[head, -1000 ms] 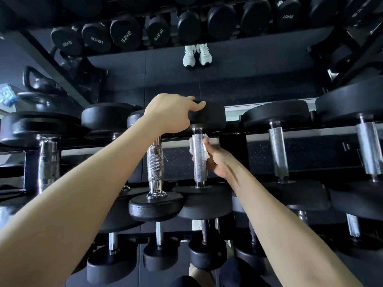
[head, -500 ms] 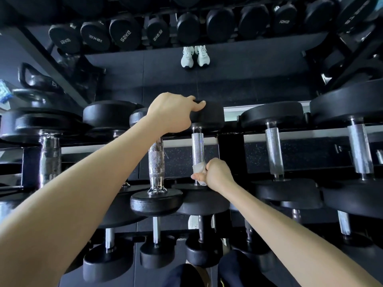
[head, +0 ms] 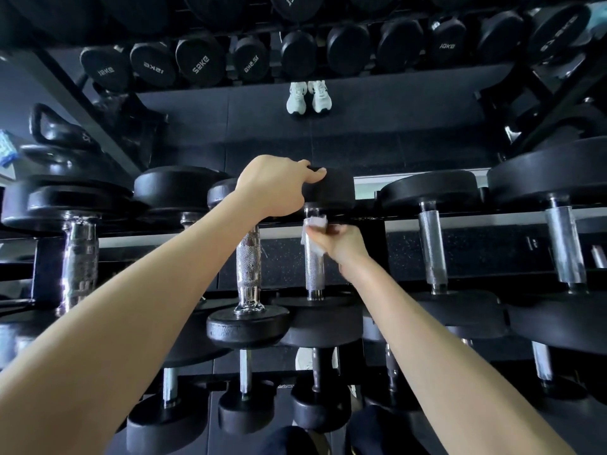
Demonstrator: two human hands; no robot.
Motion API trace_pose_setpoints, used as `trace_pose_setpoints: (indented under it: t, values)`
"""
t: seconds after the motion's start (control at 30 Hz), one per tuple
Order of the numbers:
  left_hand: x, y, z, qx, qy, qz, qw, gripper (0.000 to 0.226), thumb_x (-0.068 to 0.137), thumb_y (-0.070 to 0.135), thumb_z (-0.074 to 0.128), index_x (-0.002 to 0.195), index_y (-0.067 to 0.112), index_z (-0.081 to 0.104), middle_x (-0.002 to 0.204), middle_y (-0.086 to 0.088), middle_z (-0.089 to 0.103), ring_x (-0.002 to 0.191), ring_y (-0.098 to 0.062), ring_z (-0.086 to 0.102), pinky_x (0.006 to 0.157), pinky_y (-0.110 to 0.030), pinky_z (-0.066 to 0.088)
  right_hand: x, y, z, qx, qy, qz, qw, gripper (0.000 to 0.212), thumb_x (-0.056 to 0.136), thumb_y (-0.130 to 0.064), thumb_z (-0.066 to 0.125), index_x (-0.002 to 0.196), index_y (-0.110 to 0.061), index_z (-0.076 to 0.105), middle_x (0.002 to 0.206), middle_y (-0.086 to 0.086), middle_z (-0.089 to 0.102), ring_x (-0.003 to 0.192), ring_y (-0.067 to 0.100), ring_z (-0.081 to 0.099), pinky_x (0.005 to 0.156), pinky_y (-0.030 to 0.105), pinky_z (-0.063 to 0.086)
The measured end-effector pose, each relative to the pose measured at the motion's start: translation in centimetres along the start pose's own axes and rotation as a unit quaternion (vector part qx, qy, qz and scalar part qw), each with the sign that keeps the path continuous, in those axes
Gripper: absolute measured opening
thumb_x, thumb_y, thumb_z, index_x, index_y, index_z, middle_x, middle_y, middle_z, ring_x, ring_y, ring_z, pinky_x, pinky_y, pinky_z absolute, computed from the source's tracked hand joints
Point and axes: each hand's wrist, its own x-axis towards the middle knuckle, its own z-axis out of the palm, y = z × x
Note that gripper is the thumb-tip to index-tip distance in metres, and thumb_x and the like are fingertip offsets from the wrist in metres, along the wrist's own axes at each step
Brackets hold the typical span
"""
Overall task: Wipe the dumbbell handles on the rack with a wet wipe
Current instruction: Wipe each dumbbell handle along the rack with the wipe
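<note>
Nearest, two bare forearms are reached up and away over the lower tier of the rack (head: 476, 220), where small dumbbells lie. Past them, the near head (head: 318, 323) of the dumbbell being cleaned rests on the middle tier, touching the smaller chrome-handled dumbbell (head: 248, 261) to its left.

From that head the knurled handle (head: 313, 270) runs away. Its near part is bare; its far end is wrapped by the wet wipe (head: 315, 222). The wipe is clamped there by the right hand (head: 341, 241), whose fingers are curled round wipe and handle together, just under the far head (head: 335, 188).

That far head is gripped from above by the left hand (head: 272, 188), the thumb laid along its top edge, so the dumbbell is steadied.

The stroke appears to be at its far limit. To do it well, the wipe should be drawn the whole way towards the near head, the wrist turned so that the hidden underside of the knurling is covered too. The steadying grip should be held firm, as a roll could knock the chrome neighbour. The grey handle (head: 432, 244) to the right looks like the next one due.

Farthest off, a kettlebell (head: 62, 133) and a pair of white shoes (head: 308, 96) are seen.
</note>
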Motion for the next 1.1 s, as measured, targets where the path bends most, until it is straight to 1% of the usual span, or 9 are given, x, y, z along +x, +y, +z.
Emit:
trace_pose_setpoints:
  t: [0.1, 0.3, 0.4, 0.5, 0.6, 0.67, 0.8, 0.93, 1.1]
  values:
    - [0.0, -0.1, -0.1, -0.004, -0.002, 0.001, 1.0, 0.075, 0.084, 0.005, 0.037, 0.146, 0.044, 0.021, 0.154, 0.012, 0.027, 0.119, -0.023, 0.053, 0.074, -0.03, 0.045, -2.0, 2.9, -0.4, -0.097, -0.033, 0.034, 0.994, 0.031, 0.074, -0.026, 0.078, 0.087, 0.001, 0.071, 0.082, 0.012, 0.069, 0.073, 0.016, 0.062, 0.069, 0.026, 0.048]
    - [0.1, -0.1, 0.0, 0.019, -0.01, 0.003, 1.0, 0.073, 0.084, 0.007, 0.037, 0.146, 0.043, 0.022, 0.151, 0.013, 0.034, 0.115, -0.021, 0.055, 0.066, -0.03, 0.039, -2.9, 2.5, -1.6, -0.321, -0.105, 0.01, 0.941, 0.047, 0.076, -0.026, 0.076, 0.048, -0.012, 0.041, 0.049, -0.002, 0.042, 0.045, 0.009, 0.04, 0.047, 0.023, 0.032]
    - [0.3, -0.3, 0.3, -0.007, -0.013, 0.003, 1.0, 0.071, 0.083, 0.006, 0.038, 0.144, 0.042, 0.028, 0.152, 0.011, 0.032, 0.125, -0.02, 0.049, 0.082, -0.031, 0.043, -3.4, 3.1, -2.6, -0.263, -0.048, -0.001, 0.964, 0.039, 0.079, -0.015, 0.068, 0.049, -0.009, 0.044, 0.049, 0.002, 0.044, 0.041, 0.009, 0.044, 0.046, 0.022, 0.033]
    - [-0.2, -0.6, 0.1, -0.167, 0.069, -0.016, 0.983, 0.064, 0.082, -0.002, 0.041, 0.135, 0.032, 0.05, 0.149, 0.008, 0.038, 0.136, -0.017, 0.036, 0.108, -0.028, 0.029, -4.0, 2.8, -2.4, -0.184, 0.037, -0.092, 0.978, 0.024, 0.082, -0.029, 0.068, 0.074, -0.006, 0.067, 0.065, 0.002, 0.061, 0.062, 0.014, 0.056, 0.057, 0.025, 0.04]
    - [-2.7, 0.4, 0.2, -0.302, 0.277, -0.098, 0.907, 0.049, 0.08, -0.007, 0.044, 0.116, 0.017, 0.067, 0.121, 0.001, 0.064, 0.114, -0.019, 0.055, 0.09, -0.022, 0.038, -5.4, 1.8, -1.0, -0.19, -0.053, -0.1, 0.975, 0.037, 0.092, -0.033, 0.056, 0.123, -0.012, 0.057, 0.109, 0.003, 0.066, 0.094, 0.016, 0.061, 0.076, 0.023, 0.043]
    - [-4.9, 2.2, 1.0, -0.362, 0.325, -0.151, 0.861, 0.04, 0.081, -0.008, 0.045, 0.104, 0.012, 0.072, 0.099, 0.0, 0.069, 0.093, -0.017, 0.061, 0.076, -0.017, 0.039, -6.1, 2.0, -0.3, -0.168, -0.102, -0.065, 0.978, 0.05, 0.098, -0.031, 0.045, 0.144, -0.016, 0.034, 0.133, 0.002, 0.052, 0.12, 0.018, 0.052, 0.093, 0.023, 0.038]
    - [-7.7, 6.7, 4.7, -0.44, 0.149, -0.214, 0.859, 0.032, 0.086, 0.002, 0.047, 0.104, 0.013, 0.072, 0.088, -0.003, 0.071, 0.069, -0.012, 0.058, 0.055, -0.011, 0.037, -6.1, 2.6, -1.2, -0.013, -0.092, -0.031, 0.995, 0.034, 0.101, -0.022, 0.04, 0.13, -0.01, 0.053, 0.113, 0.007, 0.066, 0.092, 0.008, 0.064, 0.077, 0.016, 0.047]
    - [-6.5, 8.8, 9.0, -0.42, 0.005, -0.267, 0.867, 0.025, 0.096, 0.011, 0.039, 0.102, 0.003, 0.062, 0.097, -0.014, 0.067, 0.091, -0.03, 0.062, 0.063, -0.028, 0.041, -5.2, 3.1, -2.1, 0.03, -0.107, -0.027, 0.993, 0.027, 0.1, -0.018, 0.042, 0.115, -0.011, 0.063, 0.103, -0.001, 0.069, 0.079, -0.006, 0.061, 0.059, 0.003, 0.043]
    - [-3.3, 10.0, 11.1, -0.502, 0.011, -0.365, 0.784, 0.037, 0.101, 0.028, 0.035, 0.105, 0.0, 0.059, 0.103, -0.019, 0.066, 0.096, -0.034, 0.062, 0.072, -0.032, 0.045, -3.8, 4.2, -3.0, 0.037, -0.107, -0.026, 0.993, 0.033, 0.098, -0.009, 0.044, 0.131, -0.006, 0.052, 0.129, 0.006, 0.058, 0.117, 0.012, 0.055, 0.094, 0.018, 0.043]
